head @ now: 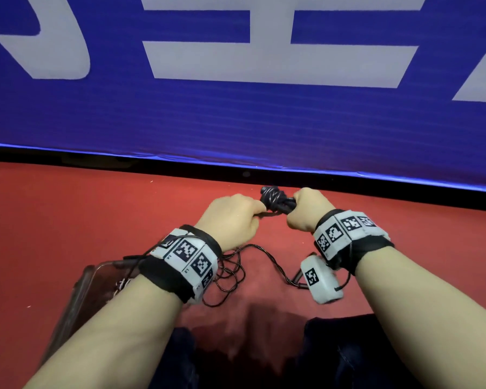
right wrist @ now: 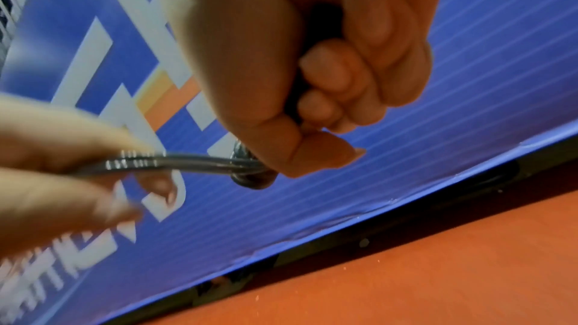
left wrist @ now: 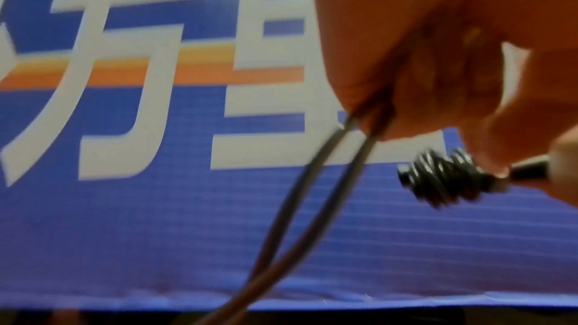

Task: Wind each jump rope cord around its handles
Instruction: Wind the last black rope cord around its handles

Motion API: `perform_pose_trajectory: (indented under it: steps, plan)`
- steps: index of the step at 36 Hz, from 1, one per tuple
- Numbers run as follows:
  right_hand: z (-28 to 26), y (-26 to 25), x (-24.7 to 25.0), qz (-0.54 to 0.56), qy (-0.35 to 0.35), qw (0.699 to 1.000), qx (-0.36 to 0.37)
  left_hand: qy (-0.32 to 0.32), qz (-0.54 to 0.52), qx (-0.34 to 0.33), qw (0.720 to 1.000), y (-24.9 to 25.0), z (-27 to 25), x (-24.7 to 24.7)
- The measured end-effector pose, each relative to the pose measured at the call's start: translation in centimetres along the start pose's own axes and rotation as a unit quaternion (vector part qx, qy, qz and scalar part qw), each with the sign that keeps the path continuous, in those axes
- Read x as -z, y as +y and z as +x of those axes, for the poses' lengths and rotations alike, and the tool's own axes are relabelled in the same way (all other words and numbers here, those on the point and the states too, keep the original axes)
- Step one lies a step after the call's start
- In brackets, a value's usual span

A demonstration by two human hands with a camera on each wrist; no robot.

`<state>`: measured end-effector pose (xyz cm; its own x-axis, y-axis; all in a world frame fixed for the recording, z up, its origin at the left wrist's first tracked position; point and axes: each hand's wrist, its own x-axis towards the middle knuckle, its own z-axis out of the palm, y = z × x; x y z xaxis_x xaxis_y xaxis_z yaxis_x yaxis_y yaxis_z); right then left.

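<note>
My right hand (head: 306,211) is fisted round the black jump rope handles (head: 285,207), held above the red floor. Dark cord is wound in a thick bundle (head: 275,197) on the handle ends that stick out to the left of the fist. My left hand (head: 236,217) pinches two strands of the cord (left wrist: 312,206) just left of the bundle (left wrist: 444,179). In the right wrist view the cord (right wrist: 194,161) runs taut from under my right thumb (right wrist: 312,155) to the left fingers (right wrist: 62,157). Slack loops of thin dark cord (head: 230,273) lie on the floor under my left wrist.
A tall blue banner (head: 236,122) with white characters stands close ahead, its black base along the red floor (head: 68,220). A clear plastic container (head: 82,299) sits by my left forearm. My dark trouser legs (head: 348,355) are at the bottom.
</note>
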<state>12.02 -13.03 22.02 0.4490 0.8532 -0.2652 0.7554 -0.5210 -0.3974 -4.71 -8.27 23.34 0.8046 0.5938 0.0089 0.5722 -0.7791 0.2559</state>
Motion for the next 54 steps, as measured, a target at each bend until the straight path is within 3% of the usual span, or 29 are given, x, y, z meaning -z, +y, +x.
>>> perform_pose_trajectory:
  steps: [4, 8, 14, 17, 20, 24, 27, 32, 37, 43, 48, 54]
  plan:
    - [-0.1, -0.8, -1.3, -0.067, -0.028, 0.997, 0.021, 0.023, 0.099, -0.038, 0.994, -0.7, 0.3, 1.1]
    - [-0.6, -1.3, -1.8, -0.094, -0.052, 0.993, 0.042, 0.021, 0.111, -0.045, 0.993, -1.2, 0.2, 1.4]
    - [-2.4, -2.3, -2.6, -0.157, -0.162, 0.966, 0.128, 0.041, 0.131, -0.095, 0.986, -1.8, 0.4, 1.3]
    - [-3.3, -2.8, -2.0, -0.152, -0.177, 0.957, 0.175, 0.038, 0.069, -0.084, 0.993, -2.2, 0.4, 1.5]
    - [-4.2, -3.4, -1.3, -0.108, -0.203, 0.950, 0.210, -0.013, -0.066, -0.047, 0.997, -3.2, 0.3, 1.4]
    - [-5.0, -3.5, -0.4, -0.003, -0.225, 0.948, 0.226, -0.078, -0.275, 0.016, 0.958, -3.6, 0.1, 1.2]
    - [-5.1, -3.5, 0.5, 0.070, -0.198, 0.950, 0.231, -0.079, -0.357, 0.038, 0.930, -3.3, -0.2, 1.4]
    - [-5.0, -3.2, 1.9, 0.225, -0.113, 0.944, 0.213, -0.023, -0.311, 0.084, 0.946, -1.9, 0.6, 1.7]
    - [-4.2, -3.5, 2.2, 0.292, 0.012, 0.942, 0.165, 0.033, -0.448, 0.065, 0.891, -0.1, 1.0, 1.6]
    - [-2.5, -2.4, 1.9, 0.235, 0.068, 0.963, 0.113, 0.008, -0.364, 0.064, 0.929, 0.7, 1.0, 0.4]
    - [-1.2, -1.8, 0.9, 0.115, 0.053, 0.988, 0.087, 0.002, -0.109, 0.047, 0.993, 0.8, 0.4, 0.7]
    - [-0.7, -1.8, -0.4, -0.033, 0.019, 0.997, 0.071, -0.018, 0.137, -0.001, 0.990, 1.3, 0.0, 0.7]
